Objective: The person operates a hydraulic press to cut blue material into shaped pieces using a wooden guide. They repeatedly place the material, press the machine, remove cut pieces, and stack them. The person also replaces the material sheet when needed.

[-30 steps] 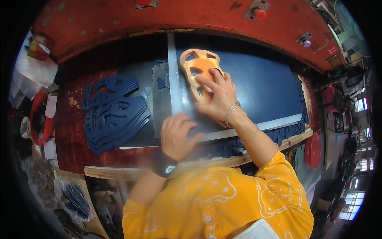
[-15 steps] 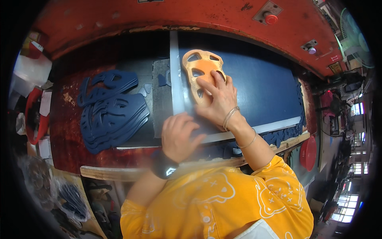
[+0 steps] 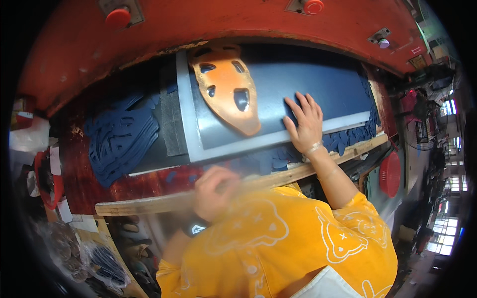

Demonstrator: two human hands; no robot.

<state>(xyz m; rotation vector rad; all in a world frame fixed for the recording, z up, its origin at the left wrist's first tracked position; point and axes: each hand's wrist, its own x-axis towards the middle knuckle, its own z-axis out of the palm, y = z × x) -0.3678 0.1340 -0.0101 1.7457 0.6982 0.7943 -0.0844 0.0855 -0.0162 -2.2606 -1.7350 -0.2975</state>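
Observation:
An orange cutting die (image 3: 226, 84), long and tapered with several openings, lies on a smooth dark blue sheet (image 3: 328, 74). Its far end is in shadow by the red machine. My right hand (image 3: 305, 121) rests on the sheet to the right of the die, fingers spread and holding nothing. A thin bangle circles that wrist. Close to my body, over the wooden edge rail (image 3: 149, 205), is my left hand (image 3: 216, 191); its fingers look bent but motion smears them, and whether they hold anything is unclear. A pale strip (image 3: 186, 107) borders the sheet's left side.
Cut dark blue pieces (image 3: 121, 141) are stacked at the left of the table. Blue scraps (image 3: 343, 140) line the near right edge. A red machine body (image 3: 238, 20) with a red push button (image 3: 313, 6) spans the back. A red basket (image 3: 389, 174) stands lower right.
My right hand has left the cutting die and moved right onto the blue sheet. My left hand has drawn back toward my body. The head view has shifted.

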